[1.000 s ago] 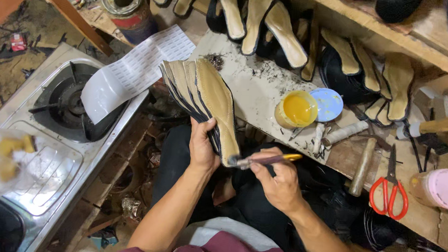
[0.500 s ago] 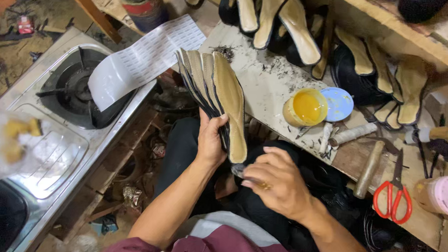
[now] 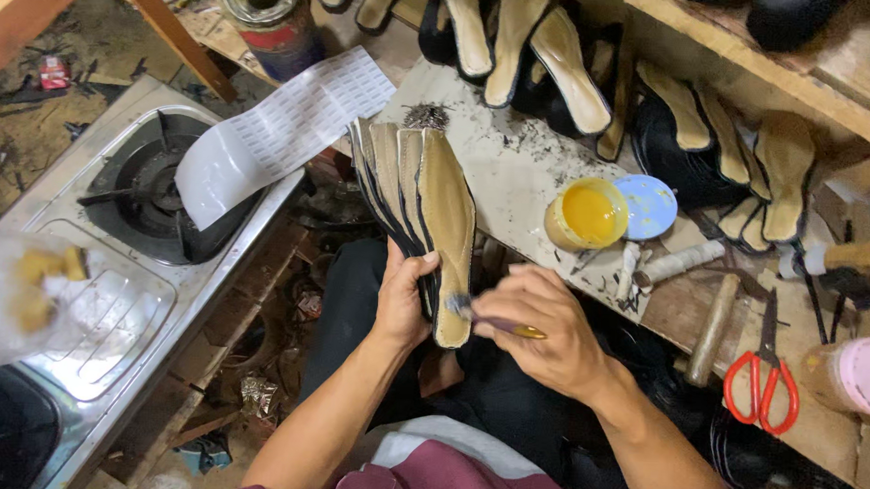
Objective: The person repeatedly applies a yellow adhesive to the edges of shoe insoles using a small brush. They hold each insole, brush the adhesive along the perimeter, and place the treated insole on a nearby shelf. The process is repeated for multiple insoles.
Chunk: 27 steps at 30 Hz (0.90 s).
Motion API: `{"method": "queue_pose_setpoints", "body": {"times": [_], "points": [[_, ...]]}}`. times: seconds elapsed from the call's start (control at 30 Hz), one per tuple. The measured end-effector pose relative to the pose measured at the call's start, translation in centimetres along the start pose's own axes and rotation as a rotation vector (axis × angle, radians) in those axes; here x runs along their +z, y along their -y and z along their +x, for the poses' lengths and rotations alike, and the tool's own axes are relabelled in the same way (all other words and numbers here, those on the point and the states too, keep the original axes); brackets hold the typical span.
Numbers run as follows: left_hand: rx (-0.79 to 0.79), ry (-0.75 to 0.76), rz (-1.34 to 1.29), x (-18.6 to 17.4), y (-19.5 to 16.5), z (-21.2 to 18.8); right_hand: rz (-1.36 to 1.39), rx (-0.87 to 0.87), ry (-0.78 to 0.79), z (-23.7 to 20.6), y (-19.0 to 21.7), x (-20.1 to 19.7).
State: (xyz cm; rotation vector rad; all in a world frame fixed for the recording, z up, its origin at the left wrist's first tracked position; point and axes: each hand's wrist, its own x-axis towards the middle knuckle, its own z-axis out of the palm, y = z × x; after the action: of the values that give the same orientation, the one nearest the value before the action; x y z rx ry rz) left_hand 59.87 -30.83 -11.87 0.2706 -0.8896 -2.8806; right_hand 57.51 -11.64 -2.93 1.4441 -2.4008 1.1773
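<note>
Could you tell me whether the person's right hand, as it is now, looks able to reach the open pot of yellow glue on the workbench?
Probably yes. The right hand holds a small brush against the tan insoles, and the yellow glue pot stands open just beyond it, with nothing in between.

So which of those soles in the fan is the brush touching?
The frontmost insole, rightmost in the fan held by the left hand; the brush in the right hand touches only it.
</note>
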Motion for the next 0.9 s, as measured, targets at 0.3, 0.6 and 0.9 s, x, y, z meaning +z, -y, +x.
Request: {"method": "queue_pose_setpoints", "body": {"times": [0.3, 0.6, 0.9], "points": [[-0.030, 0.026, 0.009, -0.7, -1.8, 0.1, 0.240, 0.447, -0.525, -2.9, -0.7, 2.2], [-0.163, 0.104, 0.060, 0.2, -1.2, -1.0, -0.179, 0.135, -0.352, 1.7, -0.1, -0.1], [0.078, -0.056, 0.004, 1.1, -3.3, 0.2, 0.578, 0.637, -0.672, -3.3, -1.6, 4.6]]}}
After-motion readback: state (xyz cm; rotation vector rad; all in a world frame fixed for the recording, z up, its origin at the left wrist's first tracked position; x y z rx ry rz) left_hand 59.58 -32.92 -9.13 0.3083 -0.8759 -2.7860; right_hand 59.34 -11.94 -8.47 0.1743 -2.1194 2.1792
